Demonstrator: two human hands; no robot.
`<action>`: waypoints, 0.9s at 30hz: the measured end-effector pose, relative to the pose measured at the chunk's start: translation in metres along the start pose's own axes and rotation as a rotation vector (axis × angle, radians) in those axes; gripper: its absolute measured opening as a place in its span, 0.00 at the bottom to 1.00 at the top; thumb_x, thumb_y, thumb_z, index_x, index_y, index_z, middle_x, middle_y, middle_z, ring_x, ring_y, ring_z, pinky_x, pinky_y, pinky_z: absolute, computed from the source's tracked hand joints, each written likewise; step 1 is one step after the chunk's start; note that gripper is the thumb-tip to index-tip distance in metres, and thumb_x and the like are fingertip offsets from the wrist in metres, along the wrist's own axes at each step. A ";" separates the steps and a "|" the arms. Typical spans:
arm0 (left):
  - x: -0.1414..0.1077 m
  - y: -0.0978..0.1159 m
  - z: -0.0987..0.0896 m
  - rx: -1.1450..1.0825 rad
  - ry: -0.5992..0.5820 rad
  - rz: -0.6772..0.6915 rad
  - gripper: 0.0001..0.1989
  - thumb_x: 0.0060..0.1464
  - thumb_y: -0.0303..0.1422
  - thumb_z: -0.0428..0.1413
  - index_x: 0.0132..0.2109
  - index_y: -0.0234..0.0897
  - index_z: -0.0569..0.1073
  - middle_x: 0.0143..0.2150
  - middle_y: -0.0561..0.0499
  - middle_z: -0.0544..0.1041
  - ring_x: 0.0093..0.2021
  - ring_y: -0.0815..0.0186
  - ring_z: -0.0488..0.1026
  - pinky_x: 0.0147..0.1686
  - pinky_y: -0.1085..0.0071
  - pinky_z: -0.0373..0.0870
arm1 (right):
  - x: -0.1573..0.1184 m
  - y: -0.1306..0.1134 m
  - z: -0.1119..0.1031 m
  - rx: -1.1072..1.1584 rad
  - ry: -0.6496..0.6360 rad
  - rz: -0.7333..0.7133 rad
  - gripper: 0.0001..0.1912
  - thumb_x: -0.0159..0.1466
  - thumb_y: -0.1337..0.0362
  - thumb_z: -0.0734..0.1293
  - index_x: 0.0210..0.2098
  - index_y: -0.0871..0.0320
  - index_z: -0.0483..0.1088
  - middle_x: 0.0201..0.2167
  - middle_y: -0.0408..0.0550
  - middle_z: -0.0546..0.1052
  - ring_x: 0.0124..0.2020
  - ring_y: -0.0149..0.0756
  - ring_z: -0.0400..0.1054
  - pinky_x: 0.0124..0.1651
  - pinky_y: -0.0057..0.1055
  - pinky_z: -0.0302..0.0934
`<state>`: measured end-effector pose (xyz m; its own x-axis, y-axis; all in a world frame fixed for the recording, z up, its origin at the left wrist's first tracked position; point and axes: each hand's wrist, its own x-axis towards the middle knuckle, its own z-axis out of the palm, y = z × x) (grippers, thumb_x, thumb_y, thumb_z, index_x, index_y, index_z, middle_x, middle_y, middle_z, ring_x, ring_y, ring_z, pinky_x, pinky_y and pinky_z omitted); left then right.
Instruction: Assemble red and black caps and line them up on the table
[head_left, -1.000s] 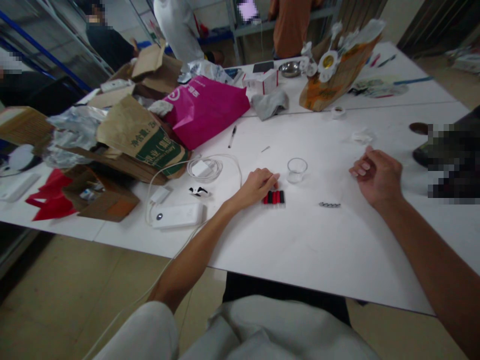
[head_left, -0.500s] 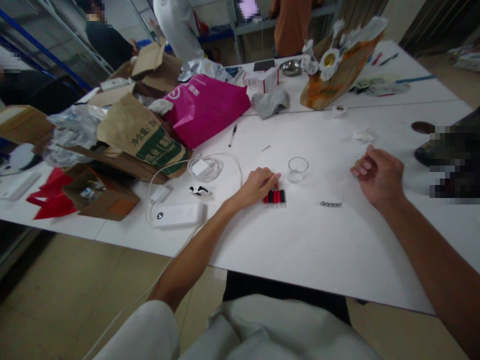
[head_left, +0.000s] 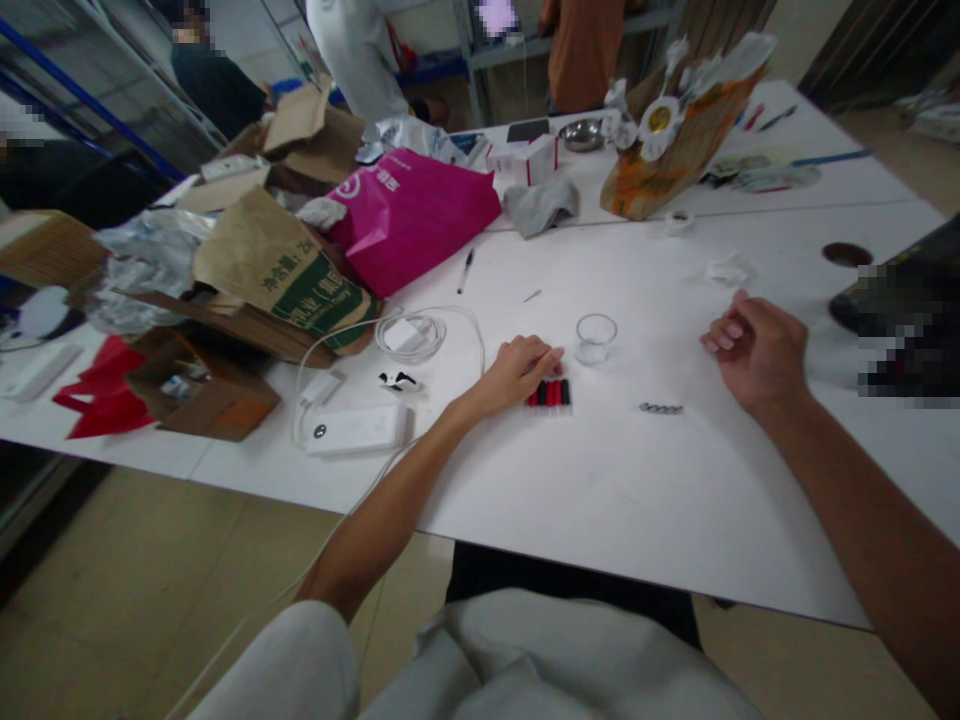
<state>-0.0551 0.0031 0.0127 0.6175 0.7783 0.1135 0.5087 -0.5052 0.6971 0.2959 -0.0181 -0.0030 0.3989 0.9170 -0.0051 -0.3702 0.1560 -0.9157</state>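
Note:
My left hand [head_left: 521, 368] rests on the white table at the upper left edge of a small row of red and black pieces [head_left: 550, 395]. Its fingers are bent together, and what they hold, if anything, is too small to make out. A clear round cup [head_left: 596, 339] stands just to the right of that hand. My right hand [head_left: 757, 350] is curled, palm side partly showing, with nothing seen in it. Between the hands, nearer to me, lies a dark chain-like strip [head_left: 661, 408].
Left of my left arm are a white power bank [head_left: 356, 430], a coiled cable [head_left: 431, 335] and a small black-and-white item [head_left: 399, 381]. Farther back stand a magenta bag [head_left: 420, 215], a paper bag [head_left: 262, 260] and boxes. A pen [head_left: 466, 272] lies mid-table. People are behind.
The fingertips of my left hand have shifted very slightly beside the red and black pieces. My right hand has not visibly moved.

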 end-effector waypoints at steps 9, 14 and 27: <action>-0.001 0.000 -0.001 -0.005 -0.011 0.004 0.33 0.82 0.53 0.41 0.43 0.41 0.85 0.44 0.44 0.83 0.49 0.56 0.78 0.62 0.53 0.71 | 0.001 0.001 -0.001 -0.020 -0.003 -0.004 0.27 0.58 0.54 0.87 0.23 0.55 0.67 0.19 0.37 0.59 0.21 0.26 0.54 0.24 0.26 0.58; 0.000 -0.001 0.000 0.012 -0.002 -0.006 0.29 0.81 0.50 0.43 0.44 0.41 0.83 0.44 0.44 0.83 0.47 0.56 0.76 0.57 0.55 0.71 | 0.001 0.001 -0.001 -0.013 0.002 -0.006 0.26 0.57 0.56 0.87 0.22 0.55 0.67 0.19 0.37 0.60 0.21 0.26 0.54 0.24 0.27 0.58; -0.001 -0.006 0.004 -0.110 0.067 -0.077 0.07 0.71 0.36 0.56 0.46 0.39 0.76 0.42 0.48 0.82 0.40 0.63 0.75 0.44 0.63 0.72 | 0.002 0.000 -0.003 -0.033 -0.004 -0.006 0.12 0.52 0.68 0.81 0.29 0.55 0.75 0.23 0.38 0.69 0.22 0.26 0.60 0.25 0.27 0.61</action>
<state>-0.0557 0.0038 0.0057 0.5361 0.8381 0.1014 0.4818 -0.4024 0.7784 0.2990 -0.0176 -0.0037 0.3977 0.9175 0.0023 -0.3396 0.1495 -0.9286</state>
